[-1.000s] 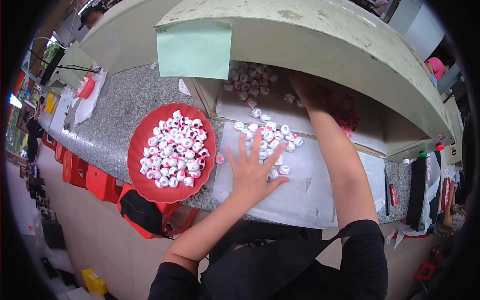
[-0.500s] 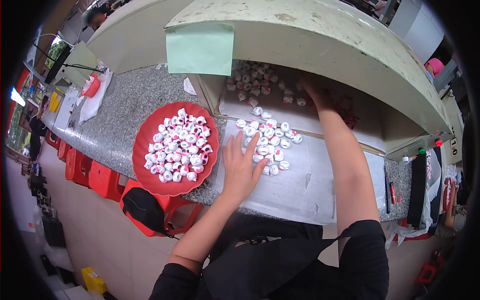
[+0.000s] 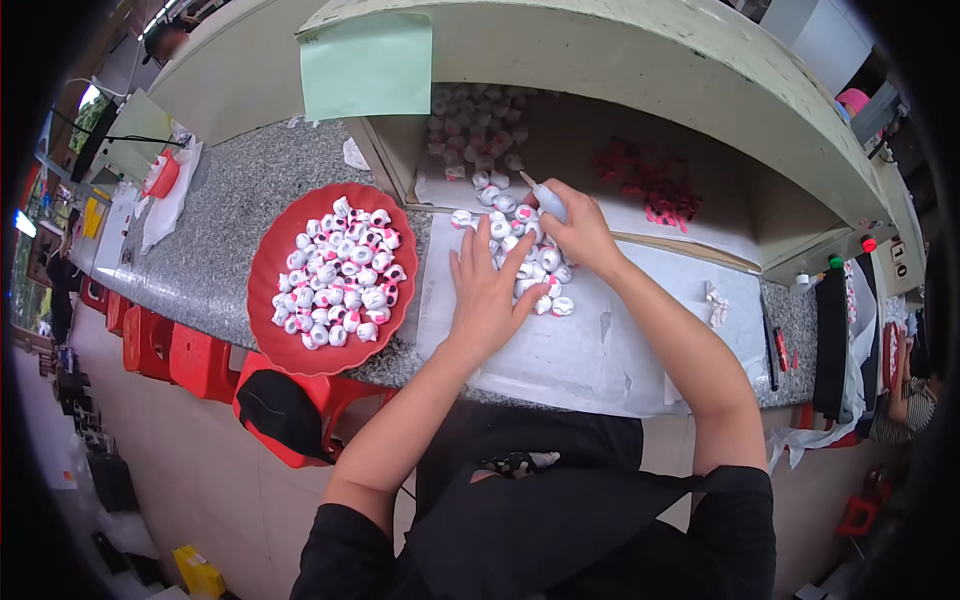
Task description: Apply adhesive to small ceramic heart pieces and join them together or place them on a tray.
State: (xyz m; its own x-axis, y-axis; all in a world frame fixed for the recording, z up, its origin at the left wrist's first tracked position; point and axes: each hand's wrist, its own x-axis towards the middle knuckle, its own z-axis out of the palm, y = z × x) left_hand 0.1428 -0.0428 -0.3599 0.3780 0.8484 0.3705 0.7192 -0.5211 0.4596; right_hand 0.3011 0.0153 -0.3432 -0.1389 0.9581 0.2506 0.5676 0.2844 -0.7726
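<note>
My left hand rests with fingers spread against a cluster of small white rounded pieces with grey and pink marks on the white paper. My right hand is closed round a small pale squeeze bottle with a narrow pointed tip, held just above the cluster's far side. The tip points away toward the shelf opening. To the left stands a red scalloped bowl filled with similar white, pink and black pieces.
A pale shelf box arches over the back, with more white pieces and a heap of small pink parts inside. A green paper sheet hangs on its front. Pens lie at right; red stools stand left.
My right hand has come out of the shelf opening toward me, now with the squeeze bottle in it. My left hand stays spread at the white pieces. The view has shifted slightly.
</note>
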